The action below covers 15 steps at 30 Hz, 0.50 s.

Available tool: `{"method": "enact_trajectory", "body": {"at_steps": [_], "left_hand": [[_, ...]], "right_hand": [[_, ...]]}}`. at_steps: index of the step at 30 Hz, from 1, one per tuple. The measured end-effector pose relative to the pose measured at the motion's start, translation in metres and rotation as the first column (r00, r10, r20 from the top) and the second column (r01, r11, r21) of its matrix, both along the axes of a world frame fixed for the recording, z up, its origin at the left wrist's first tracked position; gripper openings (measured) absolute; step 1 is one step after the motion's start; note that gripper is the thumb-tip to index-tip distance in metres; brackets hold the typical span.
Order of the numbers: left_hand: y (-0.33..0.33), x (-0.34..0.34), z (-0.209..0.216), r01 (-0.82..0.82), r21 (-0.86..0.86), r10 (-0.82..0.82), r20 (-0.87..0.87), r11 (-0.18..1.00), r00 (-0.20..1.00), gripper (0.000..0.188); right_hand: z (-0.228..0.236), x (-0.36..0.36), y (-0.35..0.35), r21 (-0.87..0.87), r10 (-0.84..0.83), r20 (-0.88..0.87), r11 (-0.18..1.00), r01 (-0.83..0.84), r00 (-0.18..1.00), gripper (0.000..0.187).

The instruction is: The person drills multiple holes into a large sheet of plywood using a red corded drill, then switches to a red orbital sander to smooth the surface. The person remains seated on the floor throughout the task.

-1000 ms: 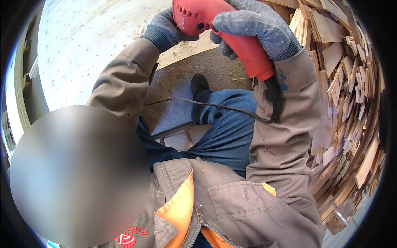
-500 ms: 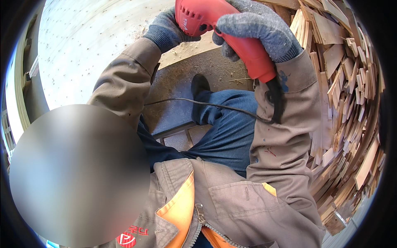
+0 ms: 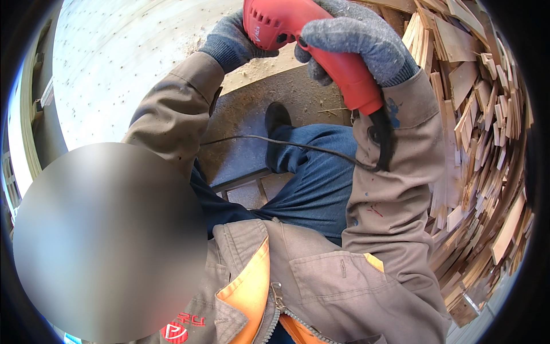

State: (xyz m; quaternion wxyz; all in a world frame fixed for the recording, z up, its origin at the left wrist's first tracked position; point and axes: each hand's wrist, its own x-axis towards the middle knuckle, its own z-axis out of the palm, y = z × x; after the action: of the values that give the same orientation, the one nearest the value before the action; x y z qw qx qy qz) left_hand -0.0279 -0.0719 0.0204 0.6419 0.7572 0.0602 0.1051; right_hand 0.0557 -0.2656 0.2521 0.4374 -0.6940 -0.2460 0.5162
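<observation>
A red corded power tool, shaped like a drill point(image 3: 344, 71), is held between my gloved hands at the top of the view. My right hand point(image 3: 364, 40) wraps round its handle, thumb across the near side. Against the vented front housing, my left hand point(image 3: 236, 35) closes round the left side; most of its fingers are hidden behind the tool. The working end lies beyond the upper edge, out of sight. From the handle's base a black cord point(image 3: 298, 147) runs down, then left across my leg. Beneath the tool is a pale wooden board point(image 3: 126, 63) with scattered wood chips.
A tall heap of thin wood offcuts point(image 3: 487, 114) lines my right side. Stacked boards point(image 3: 26, 114) stand at the far left. Sawdust covers the dark floor point(image 3: 240, 114) by my shoe point(image 3: 278, 117). A round blurred patch point(image 3: 109, 241) hides the lower left.
</observation>
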Motion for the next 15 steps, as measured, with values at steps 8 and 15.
{"method": "enact_trajectory", "body": {"at_steps": [8,15], "left_hand": [[-0.003,0.0,0.005,-0.03,0.041,0.032,-0.067,0.999,0.997,0.065],[-0.004,-0.003,0.007,-0.041,0.018,0.042,-0.051,0.999,0.998,0.069]], "right_hand": [[-0.001,-0.001,-0.001,-0.001,-0.032,-0.019,0.999,0.032,0.999,0.069],[0.001,-0.001,0.0,0.012,-0.009,-0.004,1.0,0.009,1.0,0.07]]}}
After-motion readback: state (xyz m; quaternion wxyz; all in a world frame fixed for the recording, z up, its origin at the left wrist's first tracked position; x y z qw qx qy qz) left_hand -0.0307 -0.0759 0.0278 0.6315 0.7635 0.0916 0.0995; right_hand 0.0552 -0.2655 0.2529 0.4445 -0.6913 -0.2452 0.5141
